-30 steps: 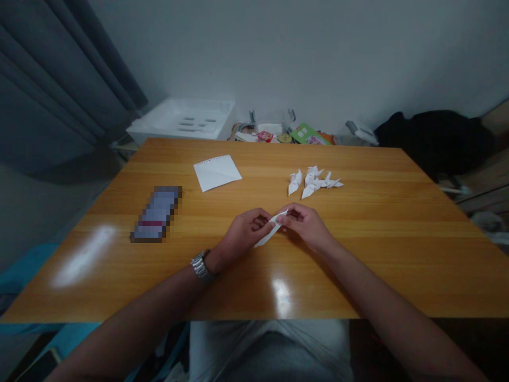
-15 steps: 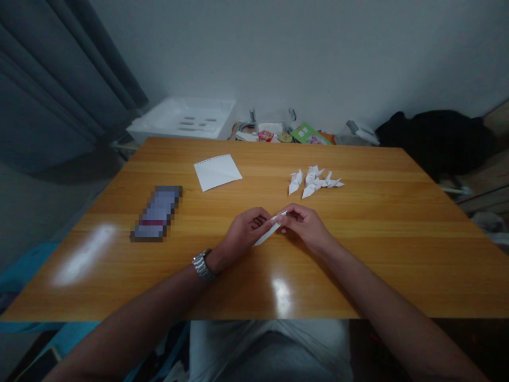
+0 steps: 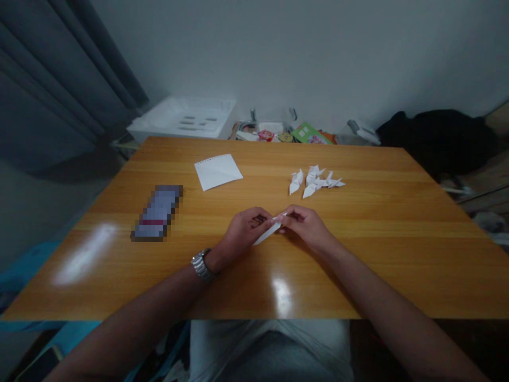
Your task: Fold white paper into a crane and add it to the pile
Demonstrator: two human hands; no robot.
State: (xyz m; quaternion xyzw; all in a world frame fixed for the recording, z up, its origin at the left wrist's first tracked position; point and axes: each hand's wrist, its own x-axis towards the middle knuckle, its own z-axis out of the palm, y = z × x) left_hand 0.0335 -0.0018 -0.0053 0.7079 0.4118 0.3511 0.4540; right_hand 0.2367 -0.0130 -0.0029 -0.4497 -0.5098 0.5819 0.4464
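Note:
A narrow strip of folded white paper (image 3: 267, 233) is pinched between my two hands, just above the middle of the table. My left hand (image 3: 246, 228), with a metal watch on its wrist, grips the paper between thumb and fingers. On the other side, my right hand (image 3: 304, 225) pinches its upper end, thumb and fingertips meeting the left fingertips. Part of the paper is hidden behind the fingers. Beyond the right hand lie several white folded-paper cranes (image 3: 314, 183) in a loose cluster.
A white sheet with a perforated edge (image 3: 218, 172) lies at the back left of the wooden table (image 3: 382, 212). A blurred-out phone (image 3: 158, 213) rests left of my hands. Behind the table stand a white plastic tray (image 3: 159, 119) and a green packet (image 3: 310, 133).
Almost nothing differs. My right fingers have shifted very slightly on the folded paper, and both hands keep hold of it in the same place.

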